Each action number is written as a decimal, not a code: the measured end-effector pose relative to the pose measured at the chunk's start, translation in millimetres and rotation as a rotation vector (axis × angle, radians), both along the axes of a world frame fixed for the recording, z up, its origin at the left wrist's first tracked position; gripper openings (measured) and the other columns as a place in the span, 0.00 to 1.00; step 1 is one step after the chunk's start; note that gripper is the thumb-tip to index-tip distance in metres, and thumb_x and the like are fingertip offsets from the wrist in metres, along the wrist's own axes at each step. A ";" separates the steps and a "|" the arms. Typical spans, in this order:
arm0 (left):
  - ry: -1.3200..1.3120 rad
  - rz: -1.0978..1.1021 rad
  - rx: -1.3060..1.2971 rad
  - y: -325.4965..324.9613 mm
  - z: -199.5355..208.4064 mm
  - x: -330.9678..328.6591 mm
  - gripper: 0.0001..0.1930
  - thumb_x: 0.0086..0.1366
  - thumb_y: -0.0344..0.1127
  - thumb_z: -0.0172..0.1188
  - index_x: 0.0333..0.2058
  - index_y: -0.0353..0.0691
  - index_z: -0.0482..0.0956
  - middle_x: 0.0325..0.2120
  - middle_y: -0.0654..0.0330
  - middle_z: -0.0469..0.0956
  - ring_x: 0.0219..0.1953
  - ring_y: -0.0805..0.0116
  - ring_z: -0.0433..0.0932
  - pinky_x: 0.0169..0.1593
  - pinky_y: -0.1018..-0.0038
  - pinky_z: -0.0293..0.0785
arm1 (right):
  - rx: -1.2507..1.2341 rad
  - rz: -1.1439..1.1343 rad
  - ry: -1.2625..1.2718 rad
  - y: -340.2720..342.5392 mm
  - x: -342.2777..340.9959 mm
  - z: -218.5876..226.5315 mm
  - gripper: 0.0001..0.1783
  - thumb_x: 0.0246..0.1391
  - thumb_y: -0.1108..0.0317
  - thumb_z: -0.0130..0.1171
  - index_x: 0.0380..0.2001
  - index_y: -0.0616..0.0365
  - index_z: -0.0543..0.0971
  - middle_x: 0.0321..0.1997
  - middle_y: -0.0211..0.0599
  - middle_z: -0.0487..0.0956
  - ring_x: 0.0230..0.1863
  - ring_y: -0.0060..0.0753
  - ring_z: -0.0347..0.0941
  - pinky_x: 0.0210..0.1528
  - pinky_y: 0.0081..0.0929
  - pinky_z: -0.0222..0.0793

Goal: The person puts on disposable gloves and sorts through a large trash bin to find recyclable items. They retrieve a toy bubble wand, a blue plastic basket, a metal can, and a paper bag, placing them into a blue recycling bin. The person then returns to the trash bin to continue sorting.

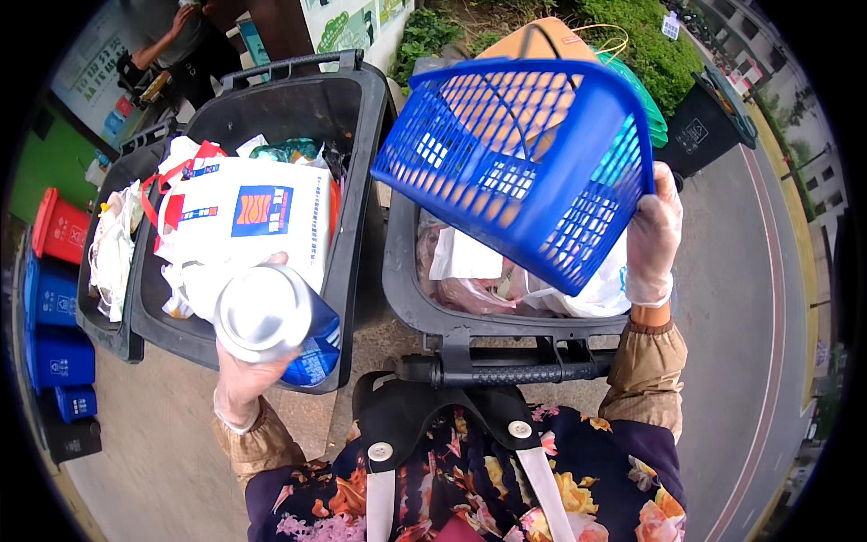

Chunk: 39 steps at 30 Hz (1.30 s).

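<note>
My left hand (242, 379), in a thin clear glove, is closed around a blue can (312, 348). The can's silver bottom (260, 312) faces up, over the front edge of an open dark grey bin (298, 110). A white bag (191, 217) with a blue and red print lies on the rubbish in that bin. On the right, my gloved right hand (654, 237) grips the edge of a blue plastic basket (578, 172), which is tilted above a second open bin (405, 287). Pale plastic bags (578, 300) show under the basket, which hides much of that bin.
Beyond the basket are a brown paper bag (533, 38) and something green (639, 90). Another dark bin (700, 126) stands far right. At left are a narrower filled bin (113, 248), red (61, 228) and blue bins (63, 357). A person (185, 50) stands at the back left.
</note>
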<state>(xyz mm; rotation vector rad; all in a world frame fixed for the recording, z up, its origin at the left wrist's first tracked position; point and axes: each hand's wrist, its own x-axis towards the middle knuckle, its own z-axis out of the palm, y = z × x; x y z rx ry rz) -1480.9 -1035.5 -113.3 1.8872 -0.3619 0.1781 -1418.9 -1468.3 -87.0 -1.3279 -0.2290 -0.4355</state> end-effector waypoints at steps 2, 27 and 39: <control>-0.215 -0.082 0.311 -15.0 32.3 -1.1 0.33 0.38 0.41 0.74 0.47 0.44 0.76 0.57 0.51 0.65 0.63 0.54 0.56 0.63 0.61 0.53 | -0.552 -0.068 -0.204 27.4 -14.1 -3.7 0.16 0.37 0.80 0.45 0.34 0.61 0.73 0.30 0.33 0.72 0.29 0.26 0.66 0.36 0.21 0.62; -0.292 -0.542 0.879 -102.9 31.1 -29.4 0.28 0.30 0.31 0.68 0.39 0.42 0.80 0.44 0.57 0.72 0.40 0.60 0.73 0.47 0.66 0.67 | -0.169 0.214 0.371 4.5 15.8 26.4 0.13 0.55 0.66 0.55 0.40 0.63 0.75 0.41 0.34 0.76 0.46 0.26 0.72 0.52 0.24 0.65; -0.335 0.381 0.772 -68.6 35.3 -88.8 0.24 0.40 0.38 0.71 0.36 0.31 0.76 0.33 0.50 0.75 0.37 0.51 0.75 0.41 0.59 0.70 | -0.040 -0.174 0.703 -32.4 258.3 -136.7 0.29 0.52 0.50 0.56 0.48 0.62 0.74 0.49 0.44 0.76 0.46 0.46 0.74 0.48 0.43 0.66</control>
